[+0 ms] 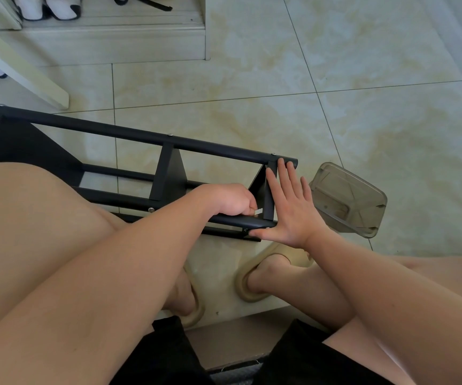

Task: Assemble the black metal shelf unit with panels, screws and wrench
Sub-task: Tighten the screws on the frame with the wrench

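The black metal shelf unit (130, 134) lies on its side on the tiled floor, its long tubes running from upper left to centre. Silver screw heads show on the tubes. My left hand (228, 200) is curled over the near tube beside the end panel (266, 193), pinching a small light-coloured tool or part that is mostly hidden by the fingers. My right hand (288, 207) is flat with straight fingers, pressing against the outer face of the end panel, the thumb under the near tube's end.
A clear plastic container (349, 200) lies on the floor just right of the shelf's end. My feet in tan slippers (249, 287) are below the shelf. A white furniture leg (30, 76) and a step with shoes stand at the upper left.
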{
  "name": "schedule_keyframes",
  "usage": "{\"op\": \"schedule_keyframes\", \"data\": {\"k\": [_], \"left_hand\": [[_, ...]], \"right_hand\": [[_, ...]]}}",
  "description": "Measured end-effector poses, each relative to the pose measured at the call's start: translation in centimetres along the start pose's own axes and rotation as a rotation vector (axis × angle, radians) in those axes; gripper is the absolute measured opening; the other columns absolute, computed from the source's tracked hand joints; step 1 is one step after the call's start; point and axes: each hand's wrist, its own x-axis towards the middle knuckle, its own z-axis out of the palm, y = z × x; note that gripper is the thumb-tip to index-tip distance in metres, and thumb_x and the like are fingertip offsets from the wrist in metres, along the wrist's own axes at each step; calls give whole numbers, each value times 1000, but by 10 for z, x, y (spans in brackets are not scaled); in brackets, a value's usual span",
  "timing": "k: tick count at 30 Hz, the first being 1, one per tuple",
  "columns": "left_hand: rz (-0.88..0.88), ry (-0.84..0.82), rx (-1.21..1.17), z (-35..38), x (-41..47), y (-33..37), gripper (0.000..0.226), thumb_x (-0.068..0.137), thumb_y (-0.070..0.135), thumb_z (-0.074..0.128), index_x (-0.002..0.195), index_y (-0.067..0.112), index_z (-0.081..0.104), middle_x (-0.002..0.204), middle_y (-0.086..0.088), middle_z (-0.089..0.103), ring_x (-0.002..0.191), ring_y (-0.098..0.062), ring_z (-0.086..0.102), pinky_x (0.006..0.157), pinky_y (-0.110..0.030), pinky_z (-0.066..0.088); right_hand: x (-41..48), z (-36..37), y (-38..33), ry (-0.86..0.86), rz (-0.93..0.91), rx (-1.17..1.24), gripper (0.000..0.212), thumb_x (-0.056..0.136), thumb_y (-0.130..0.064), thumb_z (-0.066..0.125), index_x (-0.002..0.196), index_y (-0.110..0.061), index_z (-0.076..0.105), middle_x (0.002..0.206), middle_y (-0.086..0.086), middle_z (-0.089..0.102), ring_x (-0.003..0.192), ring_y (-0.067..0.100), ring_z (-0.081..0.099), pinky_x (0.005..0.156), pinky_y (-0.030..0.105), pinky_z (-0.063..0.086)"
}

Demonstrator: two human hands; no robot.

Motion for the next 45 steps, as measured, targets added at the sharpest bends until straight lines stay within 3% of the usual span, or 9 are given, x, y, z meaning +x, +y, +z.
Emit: {"op": "schedule_keyframes", "data": {"k": [8, 13, 19, 25, 27, 29, 35, 40, 45], "left_hand": [[-6, -38, 148, 0, 2, 4, 15, 98, 14, 49, 87, 12, 59, 85, -5, 51, 79, -21, 43, 72, -31, 34], [-171, 216, 362, -32, -2, 4, 26, 93, 4, 47, 68, 9, 47, 68, -6, 48, 65, -21, 48, 68, -36, 44], [-42, 590, 314, -95, 3, 13, 6, 89, 4, 43, 85, 6, 47, 81, -15, 51, 73, -33, 50, 62, -33, 34], [-182, 268, 359, -130, 20, -7, 14, 97, 6, 43, 98, 0, 56, 77, -5, 62, 67, -21, 56, 62, -30, 44], [-217, 136, 275, -132, 28, -12, 27, 95, 5, 37, 96, -1, 63, 79, -5, 74, 68, -20, 67, 80, -32, 53], [-229, 120, 222, -133, 33, -13, 28, 91, 4, 31, 88, 2, 59, 74, -6, 73, 55, -18, 61, 74, -31, 52], [-219, 276, 197, -163, 36, -4, 24, 97, 3, 35, 99, 0, 59, 87, -8, 71, 64, -20, 58, 61, -26, 47], [-174, 529, 240, -166, 30, -2, 8, 96, 8, 38, 99, 9, 44, 84, -7, 52, 70, -19, 46, 57, -32, 33], [-164, 586, 248, -150, 32, -13, 10, 98, 11, 41, 106, 6, 44, 84, -6, 54, 75, -26, 54, 61, -34, 39]], "right_hand": [[2, -2, 1, -54, 8, -24, 137, 62, -96, 41, 160, -20, -16, 166, 9, -26, 152, 27, -27, 123, 61, -1], [13, -21, 2, -209, 27, -7, 151, 43, -109, 32, 156, -27, -26, 161, 3, -38, 148, 23, -36, 119, 57, -15], [59, -72, 21, -119, 24, -111, 105, 75, -85, 42, 160, -28, 16, 164, -1, 23, 151, 25, 18, 123, 49, 7], [108, -90, 37, -493, 154, 164, 78, 75, -57, 81, 137, -26, 47, 122, -1, 61, 110, 25, 59, 92, 40, 48], [117, -89, 40, -513, 155, 171, 68, 68, -57, 85, 116, -23, 52, 102, -1, 63, 89, 22, 61, 73, 34, 48], [124, -89, 41, -525, 162, 165, 69, 65, -57, 87, 111, -21, 51, 97, 0, 62, 79, 19, 58, 64, 31, 42], [142, -109, 47, -361, 185, 271, 69, 66, -50, 90, 113, -20, 49, 102, 1, 60, 84, 20, 57, 72, 35, 46], [134, -111, 35, -176, 187, 112, 73, 65, -59, 86, 109, -21, 43, 100, -6, 56, 87, 22, 56, 72, 38, 47], [125, -87, 20, -39, 228, 19, 56, 81, -54, 77, 109, -20, 42, 108, -4, 54, 94, 22, 54, 71, 35, 43]]}}
